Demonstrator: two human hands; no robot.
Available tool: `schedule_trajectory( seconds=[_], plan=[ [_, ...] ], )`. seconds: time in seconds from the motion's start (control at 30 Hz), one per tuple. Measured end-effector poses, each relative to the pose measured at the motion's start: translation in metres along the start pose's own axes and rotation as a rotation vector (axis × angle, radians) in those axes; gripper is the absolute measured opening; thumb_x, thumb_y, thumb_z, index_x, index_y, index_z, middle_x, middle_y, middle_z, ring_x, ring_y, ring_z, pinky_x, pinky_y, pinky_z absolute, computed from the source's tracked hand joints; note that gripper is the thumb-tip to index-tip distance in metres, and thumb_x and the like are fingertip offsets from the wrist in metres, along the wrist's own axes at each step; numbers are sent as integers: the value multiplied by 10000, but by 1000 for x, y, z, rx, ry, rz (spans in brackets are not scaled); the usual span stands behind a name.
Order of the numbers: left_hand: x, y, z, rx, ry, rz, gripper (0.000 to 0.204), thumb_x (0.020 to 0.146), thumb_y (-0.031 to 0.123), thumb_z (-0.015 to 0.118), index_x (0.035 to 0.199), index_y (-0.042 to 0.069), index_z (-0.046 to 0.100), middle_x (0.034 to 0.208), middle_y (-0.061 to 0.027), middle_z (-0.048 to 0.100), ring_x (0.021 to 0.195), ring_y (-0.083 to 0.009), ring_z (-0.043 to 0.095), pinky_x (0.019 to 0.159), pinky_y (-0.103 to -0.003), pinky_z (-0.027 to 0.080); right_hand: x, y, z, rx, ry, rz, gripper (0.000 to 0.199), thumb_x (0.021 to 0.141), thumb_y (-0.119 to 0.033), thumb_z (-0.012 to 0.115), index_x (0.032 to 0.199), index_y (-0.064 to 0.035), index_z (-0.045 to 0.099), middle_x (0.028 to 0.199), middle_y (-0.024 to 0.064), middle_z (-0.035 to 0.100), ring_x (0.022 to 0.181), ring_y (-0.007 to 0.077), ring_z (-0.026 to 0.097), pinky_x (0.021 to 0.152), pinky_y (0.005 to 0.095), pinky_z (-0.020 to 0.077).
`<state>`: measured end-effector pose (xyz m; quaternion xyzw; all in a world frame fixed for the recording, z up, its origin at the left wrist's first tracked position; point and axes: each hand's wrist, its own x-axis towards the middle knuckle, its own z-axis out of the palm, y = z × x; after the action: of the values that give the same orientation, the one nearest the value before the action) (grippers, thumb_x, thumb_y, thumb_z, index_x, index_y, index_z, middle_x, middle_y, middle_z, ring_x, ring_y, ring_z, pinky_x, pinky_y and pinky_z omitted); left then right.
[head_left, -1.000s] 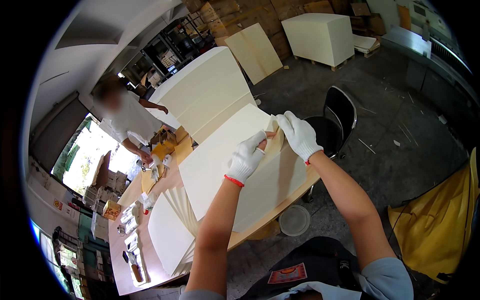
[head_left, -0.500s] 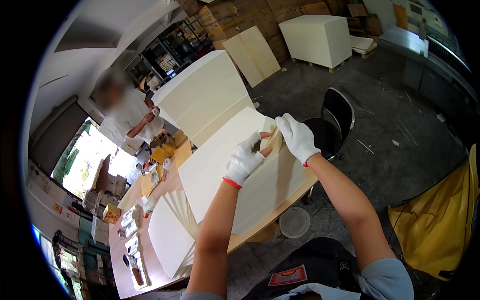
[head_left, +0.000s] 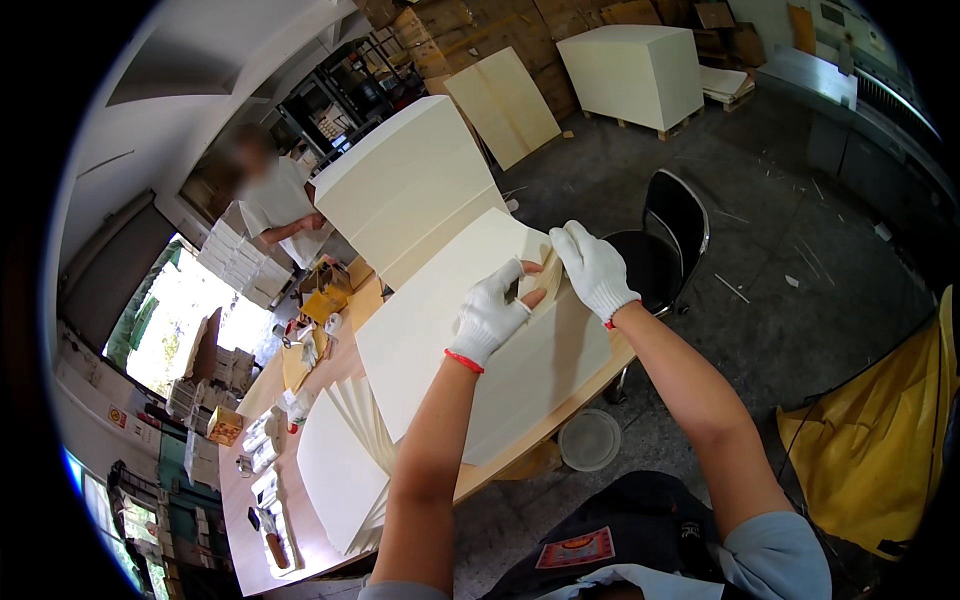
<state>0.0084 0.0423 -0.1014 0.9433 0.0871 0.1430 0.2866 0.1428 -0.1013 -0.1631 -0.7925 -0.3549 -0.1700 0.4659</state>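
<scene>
A thick stack of large cream paper sheets (head_left: 430,330) lies across the table. At its right edge, several sheets are curled up in a bundle between my hands. My left hand (head_left: 492,315), in a white glove that leaves the thumb and a finger bare, grips the curled edge with those bare tips. My right hand (head_left: 597,270), fully gloved in white, has its fingers closed together over the far side of the same edge. The sheets' edges between the hands are partly hidden. Nearer me on the left, a fanned pile of sheets (head_left: 335,470) overlaps the stack.
A tall stack of boards (head_left: 410,180) rises behind the table. A black chair (head_left: 675,240) stands to the right, a round lidded tub (head_left: 589,440) below the table edge. Tools and packets (head_left: 270,530) lie at left. A co-worker (head_left: 280,205) stands at the far left.
The co-worker has shifted back and upright, hands now lower. My hands have hardly moved at the curled sheet edge.
</scene>
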Motion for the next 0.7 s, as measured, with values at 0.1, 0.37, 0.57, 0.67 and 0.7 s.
schedule_trajectory(
  seconds=[0.1,0.37,0.57,0.67,0.7],
  plan=[
    [-4,7,-2,-30,3,50,328,947,131,746,1270,90,708,766,7,520,720,-106,510,674,-308,491,2,-2,-2,45,-30,61,353,1091,-405,422,1198,-130,617,1021,175,711,838,409,690,725,541,516],
    [-3,-7,4,-46,108,165,287,989,108,665,1274,91,693,853,-98,662,747,-158,607,732,-325,522,6,-2,1,126,-18,128,436,1090,-507,418,1056,-108,592,811,223,700,811,451,677,723,575,484],
    [-6,14,-3,110,-30,-11,349,895,269,811,1203,146,703,851,-89,696,755,-220,653,736,-380,534,4,1,4,128,2,125,432,1089,-499,421,1070,-104,595,832,224,706,816,449,679,724,576,485],
    [-4,11,-3,121,-26,-32,382,876,304,836,1206,165,703,868,-92,722,791,-252,687,762,-400,547,3,-2,3,117,8,130,435,1089,-501,419,1075,-104,596,841,225,707,823,449,680,731,577,485],
    [-4,8,-2,114,-17,-33,383,875,297,837,1208,163,703,852,-87,718,787,-249,685,760,-401,546,3,-2,3,117,7,132,435,1089,-501,418,1076,-104,596,843,225,708,827,449,680,735,576,485]
  ],
)
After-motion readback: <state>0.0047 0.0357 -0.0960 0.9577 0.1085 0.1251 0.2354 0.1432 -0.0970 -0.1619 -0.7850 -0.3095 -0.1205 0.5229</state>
